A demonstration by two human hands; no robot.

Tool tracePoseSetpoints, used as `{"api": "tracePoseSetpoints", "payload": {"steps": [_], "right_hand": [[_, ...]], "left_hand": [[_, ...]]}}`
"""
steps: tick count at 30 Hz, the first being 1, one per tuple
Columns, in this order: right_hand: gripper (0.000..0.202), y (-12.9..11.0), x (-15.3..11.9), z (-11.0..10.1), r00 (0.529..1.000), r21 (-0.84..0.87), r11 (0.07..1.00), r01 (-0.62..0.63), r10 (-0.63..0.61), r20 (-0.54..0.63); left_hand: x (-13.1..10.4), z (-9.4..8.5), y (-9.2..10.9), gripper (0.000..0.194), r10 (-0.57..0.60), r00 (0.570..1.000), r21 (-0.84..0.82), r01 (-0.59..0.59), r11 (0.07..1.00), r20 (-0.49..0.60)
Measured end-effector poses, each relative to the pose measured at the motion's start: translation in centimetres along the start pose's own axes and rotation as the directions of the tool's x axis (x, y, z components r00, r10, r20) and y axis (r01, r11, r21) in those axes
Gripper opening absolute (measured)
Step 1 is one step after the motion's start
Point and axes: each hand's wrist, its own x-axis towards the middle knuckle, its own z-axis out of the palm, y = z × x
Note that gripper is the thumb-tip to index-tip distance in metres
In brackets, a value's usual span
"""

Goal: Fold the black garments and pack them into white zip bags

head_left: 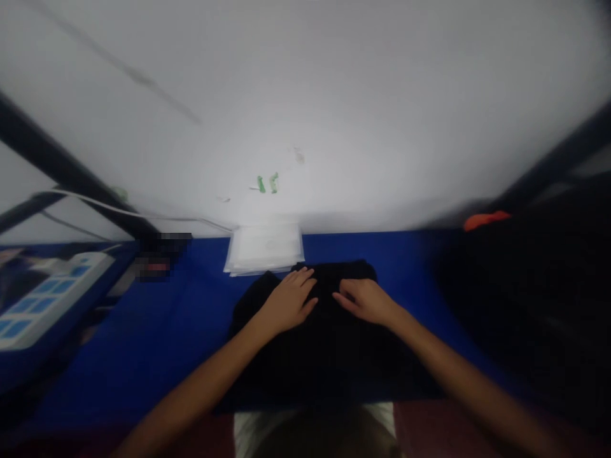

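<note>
Black cloth [329, 356] lies beneath left hand [291, 300] and right hand [370, 300].

Left hand [290, 300], right hand [366, 300], over black cloth [329, 350]

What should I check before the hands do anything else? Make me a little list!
1. Left hand lying over the black cloth, fingers stretched out: ok.
2. Right hand pinching the cloth: cannot tell; its fingers are curled.
3. Cloth's far edge straight: not ok; a bit sticks up beside the left hand.
4. White sheets clear of both hands: ok.
5. White cable away from both hands: ok.
</note>
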Motion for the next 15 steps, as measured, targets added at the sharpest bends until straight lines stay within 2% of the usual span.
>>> {"api": "tracePoseSetpoints", "payload": {"steps": [5,9,15], "right_hand": [[0.03,1.1,2.4,1.6,1.0,0.085,0.996,0.012,-0.011,-0.013],[0.03,1.7,2.5,2.9,1.0,0.097,0.995,-0.002,0.003,-0.008],[0.03,2.0,2.3,3.0,1.0,0.196,0.98,-0.014,0.018,-0.018]], "left_hand": [[-0.5,0.9,-0.6,0.046,0.002,1.0,-0.066,-0.002,0.998,-0.006],[-0.9,0.7,-0.9,0.047,-0.005,1.0,-0.132,0.006,0.991,0.009],[-1.0,0.7,-1.2,0.049,-0.018,1.0,-0.193,0.02,0.981,0.014]]}}
